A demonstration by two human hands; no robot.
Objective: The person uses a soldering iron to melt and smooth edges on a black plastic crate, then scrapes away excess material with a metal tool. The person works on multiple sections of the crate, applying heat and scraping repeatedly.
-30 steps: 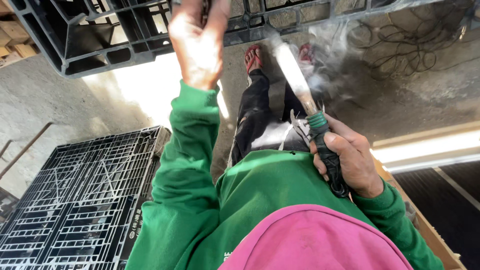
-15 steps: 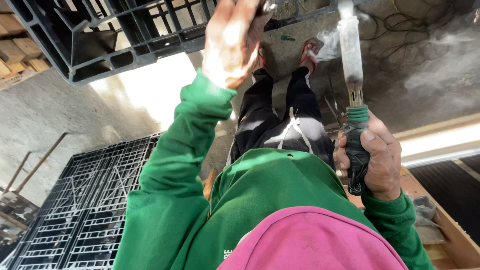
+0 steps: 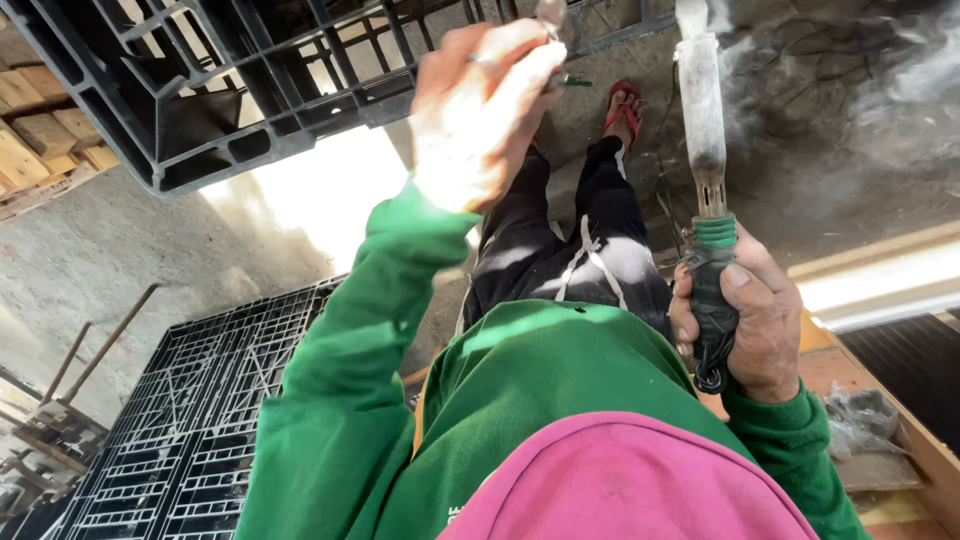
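Change: the right hand (image 3: 748, 322) now holds the green-collared, black-handled heating tool with a long grey barrel (image 3: 704, 150) upright, tip at 12 o'clock, smoke around it; half a second ago it leaned.
Left hand (image 3: 478, 110): closed, pinching a thin rod by the black plastic slatted pallet (image 3: 180, 110) at 11 o'clock.
Meaning: tip and rod seem to be converging.
Count: pallets 2, the second (image 3: 160, 430) at 8 o'clock; tools 1; red sandal (image 3: 622, 102) 1.

We find no packages, labels, signs or screens with a readable form in this view. The only candidate is a crumpled grey plastic wrapping (image 3: 858, 425) at the four o'clock position, lying on a wooden board (image 3: 925, 450) near the lower right edge; we cannot tell whether it is a package.
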